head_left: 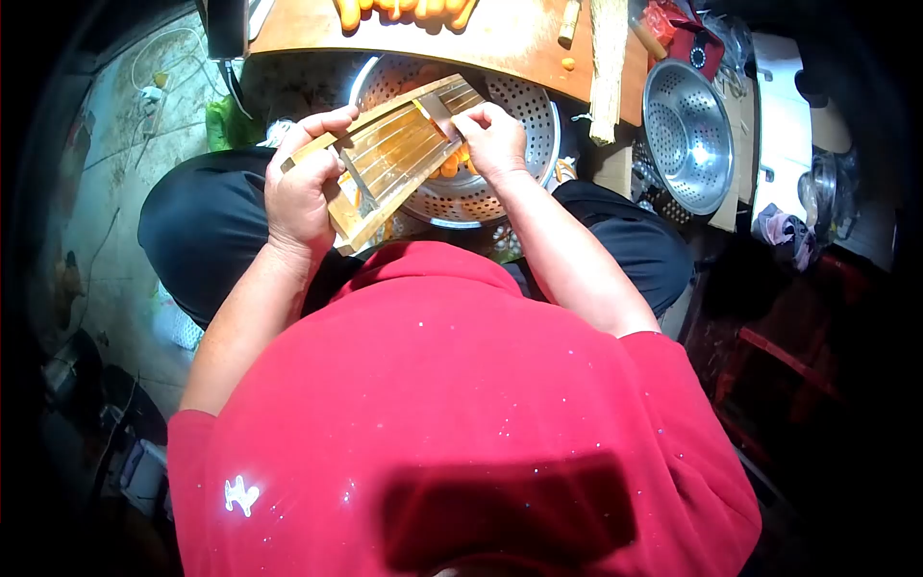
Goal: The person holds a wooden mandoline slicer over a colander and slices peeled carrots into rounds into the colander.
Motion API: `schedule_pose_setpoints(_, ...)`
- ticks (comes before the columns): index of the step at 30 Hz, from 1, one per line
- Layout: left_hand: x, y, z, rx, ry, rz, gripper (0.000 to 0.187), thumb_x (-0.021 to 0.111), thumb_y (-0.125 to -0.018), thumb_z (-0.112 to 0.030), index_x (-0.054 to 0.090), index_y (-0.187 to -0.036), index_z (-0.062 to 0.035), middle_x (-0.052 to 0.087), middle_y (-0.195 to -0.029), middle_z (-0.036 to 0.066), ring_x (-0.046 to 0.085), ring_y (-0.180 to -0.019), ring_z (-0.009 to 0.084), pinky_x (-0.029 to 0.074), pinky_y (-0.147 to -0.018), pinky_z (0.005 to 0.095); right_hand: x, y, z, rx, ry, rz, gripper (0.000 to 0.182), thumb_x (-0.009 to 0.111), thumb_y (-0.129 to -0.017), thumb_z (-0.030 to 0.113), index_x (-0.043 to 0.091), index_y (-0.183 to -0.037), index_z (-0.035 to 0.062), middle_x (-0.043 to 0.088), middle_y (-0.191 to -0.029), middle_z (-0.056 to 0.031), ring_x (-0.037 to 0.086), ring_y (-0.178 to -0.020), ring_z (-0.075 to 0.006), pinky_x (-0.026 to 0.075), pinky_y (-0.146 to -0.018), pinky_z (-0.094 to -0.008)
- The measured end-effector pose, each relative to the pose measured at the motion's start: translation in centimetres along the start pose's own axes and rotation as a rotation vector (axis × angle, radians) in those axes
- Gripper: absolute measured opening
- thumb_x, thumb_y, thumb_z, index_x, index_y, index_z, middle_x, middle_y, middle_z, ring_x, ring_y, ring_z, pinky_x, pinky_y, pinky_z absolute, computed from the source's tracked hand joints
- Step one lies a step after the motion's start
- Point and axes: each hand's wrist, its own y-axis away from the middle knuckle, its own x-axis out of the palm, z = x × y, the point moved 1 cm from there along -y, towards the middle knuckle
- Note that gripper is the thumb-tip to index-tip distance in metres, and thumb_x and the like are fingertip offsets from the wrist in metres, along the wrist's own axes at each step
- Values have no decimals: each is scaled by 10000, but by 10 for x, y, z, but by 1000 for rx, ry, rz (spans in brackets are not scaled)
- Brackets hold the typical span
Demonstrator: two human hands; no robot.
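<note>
A wooden slicer (389, 152), a long grooved board with raised side rails, is tilted over my lap. Its near left end lies in my left hand (296, 192), with thumb and fingers wrapped around the frame. At the far right part, my right hand (496, 142) has its fingers pinched at the edge by a metal plate (444, 111); whether a small piece is between them is hidden. Below the slicer, a perforated metal colander (538, 130) stands between my knees, with orange pieces (454, 163), apparently carrot, inside it.
A wooden table (524, 43) is just ahead, bearing whole carrots (409, 8) and a bundle of pale stalks (606, 72). A second colander (687, 139) leans to the right near a white box (777, 125). Green leaves (231, 123) lie on the floor to the left.
</note>
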Motion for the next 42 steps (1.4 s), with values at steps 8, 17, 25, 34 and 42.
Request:
schedule_pose_setpoints(8, -2, 0, 8, 8, 12, 17, 421, 421, -713, 8, 546, -1115, 12, 524, -1238, 144, 502, -1098, 223, 401, -956, 310, -8, 0, -1, 38, 0, 59, 212, 679, -743, 232, 672, -844, 46, 675, -814, -91, 645, -769, -187, 505, -759, -298)
schedule_pose_setpoints(17, 1, 0, 0, 5, 3, -19, 428, 431, -682, -5, 537, -1095, 24, 514, -1255, 158, 489, -1133, 236, 395, -955, 297, -34, -68, -12, 134, -225, -20, 229, 704, -712, 233, 689, -826, 35, 678, -744, -64, 637, -693, -145, 504, -683, -276)
schedule_pose_setpoints(25, -5, -1, 5, 54, 25, 14, 413, 426, -675, 33, 546, -1070, 57, 524, -1235, 178, 494, -1157, 251, 357, -1031, 350, -89, -137, -32, -29, 276, -372, 243, 654, -741, 246, 659, -906, 67, 660, -869, -118, 642, -815, -251, 504, -789, -343)
schedule_pose_setpoints(34, -5, 1, 3, 11, 19, -17, 406, 427, -673, 30, 558, -1057, 42, 535, -1223, 160, 487, -1165, 242, 346, -1031, 338, -43, -127, 46, -536, 389, -162, 301, 637, -715, 89, 622, -1014, 117, 561, -999, -133, 603, -860, -271, 502, -790, -361)
schedule_pose_setpoints(42, -1, 1, -2, 20, -46, -17, 369, 434, -670, -6, 556, -1016, 28, 535, -1211, 159, 483, -1148, 229, 341, -1019, 332, -34, -172, 110, -791, 539, -19, 364, 467, -913, 345, 568, -1140, 79, 571, -1165, -208, 551, -1031, -369, 431, -927, -395)
